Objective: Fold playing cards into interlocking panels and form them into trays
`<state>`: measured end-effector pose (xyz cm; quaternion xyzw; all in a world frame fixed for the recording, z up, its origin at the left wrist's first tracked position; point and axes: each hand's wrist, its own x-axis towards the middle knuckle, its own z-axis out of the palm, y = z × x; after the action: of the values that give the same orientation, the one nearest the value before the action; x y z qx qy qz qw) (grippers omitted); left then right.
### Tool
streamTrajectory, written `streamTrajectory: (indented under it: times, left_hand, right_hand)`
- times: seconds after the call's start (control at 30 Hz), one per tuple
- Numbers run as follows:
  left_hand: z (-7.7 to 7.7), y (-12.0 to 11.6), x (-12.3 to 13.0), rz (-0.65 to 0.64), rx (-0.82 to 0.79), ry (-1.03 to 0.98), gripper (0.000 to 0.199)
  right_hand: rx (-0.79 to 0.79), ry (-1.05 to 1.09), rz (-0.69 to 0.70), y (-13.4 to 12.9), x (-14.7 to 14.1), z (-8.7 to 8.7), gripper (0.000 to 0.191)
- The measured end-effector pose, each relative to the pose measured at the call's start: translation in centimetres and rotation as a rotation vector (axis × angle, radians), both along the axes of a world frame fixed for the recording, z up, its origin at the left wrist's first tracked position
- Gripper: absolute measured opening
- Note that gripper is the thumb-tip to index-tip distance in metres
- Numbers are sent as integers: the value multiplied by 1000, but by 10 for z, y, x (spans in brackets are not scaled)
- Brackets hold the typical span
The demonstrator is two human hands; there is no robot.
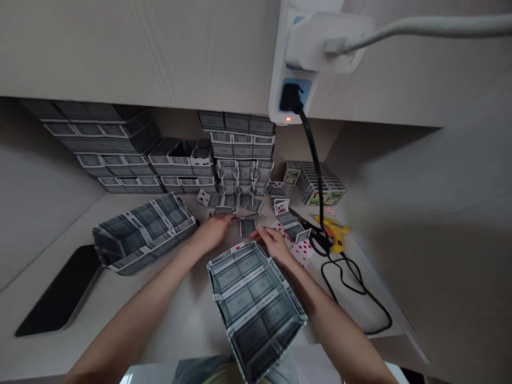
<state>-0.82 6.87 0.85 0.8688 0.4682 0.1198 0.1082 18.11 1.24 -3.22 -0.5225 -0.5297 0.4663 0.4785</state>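
My left hand (216, 233) is closed, pinching what looks like a thin playing card (247, 216) seen nearly edge-on. My right hand (275, 244) has its fingers together at the corner of a grey-backed playing card (247, 229). Below them, an open box made of playing cards (248, 304) is tilted near my body, between my forearms. More loose cards (236, 201) lie just beyond my hands. Several red-faced cards (302, 249) are partly under and beside my right hand. Left of my left hand lies another long card box (146, 232).
Card-built boxes are stacked at the back left (116, 144) and centre (242, 144). Packed card decks (320, 184) stand at the right. A yellow glue gun (336, 232), black scissors (320, 245) and a loose cord (364, 290) lie nearby. A power strip (276, 101) hangs above; a black phone-like slab (60, 290) lies left.
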Motion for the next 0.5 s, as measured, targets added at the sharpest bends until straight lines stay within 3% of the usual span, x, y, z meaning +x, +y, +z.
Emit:
streamTrajectory:
  times: [0.1,0.17,0.27,0.37,0.5]
  left_hand:
    - [11,0,-1,58,14,-7,46]
    - [19,-2,0,10,41,-80,41]
    - [32,-7,8,-117,54,-204,30]
    - [46,-14,23,-265,-40,-283,27]
    - [61,-15,59,-495,-143,-234,25]
  right_hand:
    - [0,-2,-11,1,1,-2,43]
    - [2,-21,-11,2,1,-3,41]
    - [29,-109,7,5,2,-6,34]
    - [70,-204,8,7,1,-10,25]
    - [52,-224,22,8,1,-13,16]
